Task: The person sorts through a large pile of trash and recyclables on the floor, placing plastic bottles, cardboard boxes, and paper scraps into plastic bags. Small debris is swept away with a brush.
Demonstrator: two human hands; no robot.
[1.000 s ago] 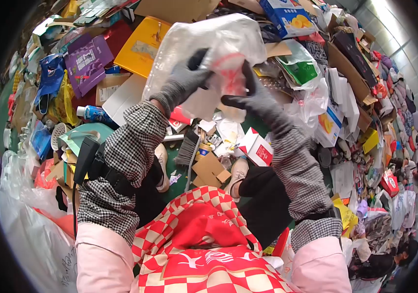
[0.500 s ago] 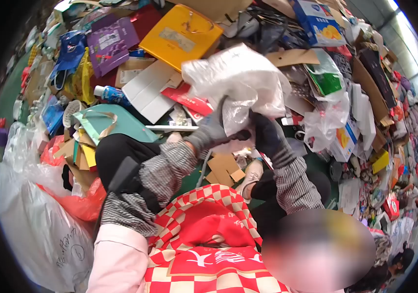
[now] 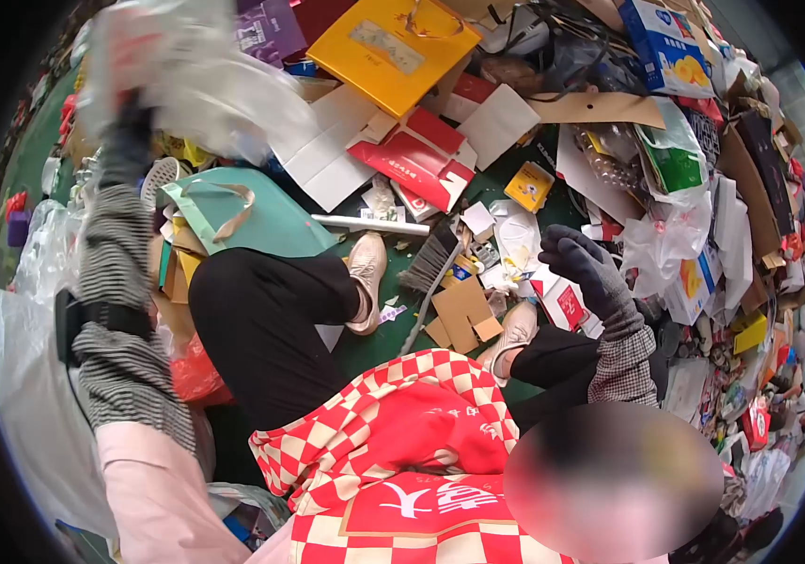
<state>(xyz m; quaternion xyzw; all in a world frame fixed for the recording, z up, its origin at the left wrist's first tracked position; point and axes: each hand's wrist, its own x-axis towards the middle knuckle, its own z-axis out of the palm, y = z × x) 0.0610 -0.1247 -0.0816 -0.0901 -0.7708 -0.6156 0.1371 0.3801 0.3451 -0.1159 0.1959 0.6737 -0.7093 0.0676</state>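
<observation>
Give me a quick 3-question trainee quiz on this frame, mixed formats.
1. True or false: the right hand is gripping the clear plastic bag.
2. Which hand holds the clear plastic bag up at the far left? A) left hand B) right hand C) both
3. Fill in: the hand brush lies on the green floor between the person's two ____.

Key:
1. False: the gloved right hand hangs open over the litter, holding nothing.
2. A
3. shoes
</observation>
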